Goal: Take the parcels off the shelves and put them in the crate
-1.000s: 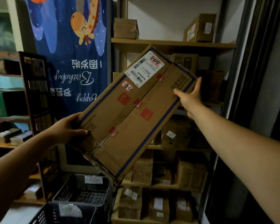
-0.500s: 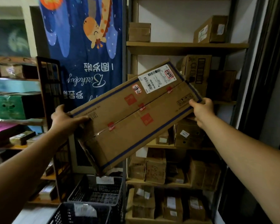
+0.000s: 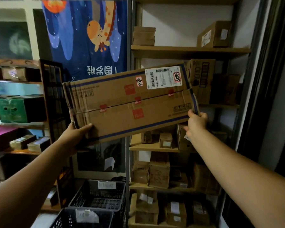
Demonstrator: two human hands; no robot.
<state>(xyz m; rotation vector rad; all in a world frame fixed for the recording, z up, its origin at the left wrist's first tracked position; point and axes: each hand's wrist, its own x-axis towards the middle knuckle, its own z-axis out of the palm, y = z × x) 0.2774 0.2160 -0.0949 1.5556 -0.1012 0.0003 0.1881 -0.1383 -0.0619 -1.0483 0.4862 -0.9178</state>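
Left of the parcel point(image 3: 130, 102) stands a dark rack point(image 3: 51, 99) with a green box point(image 3: 11, 110) on it. The left hand point(image 3: 76, 134) grips the parcel's lower left corner, thumb laid over the front face, the other fingers hidden beneath. The parcel is a long flat carton held up in the air, clear of the shelves. Its long axis runs nearly level from hand to hand, with the right end a little higher. Below its left half, well apart, sits a black crate point(image 3: 89, 189) (a second crate point(image 3: 67, 218) shows only partly, nearer the camera). The coming move therefore looks like a lowering down and slightly leftward, with the left hand nearer the crate. The right hand point(image 3: 196, 122) clasps the lower right corner, fingers curled round the end. Behind and right of the parcel, wooden shelves point(image 3: 187, 51) hold many smaller cartons in a dim room.
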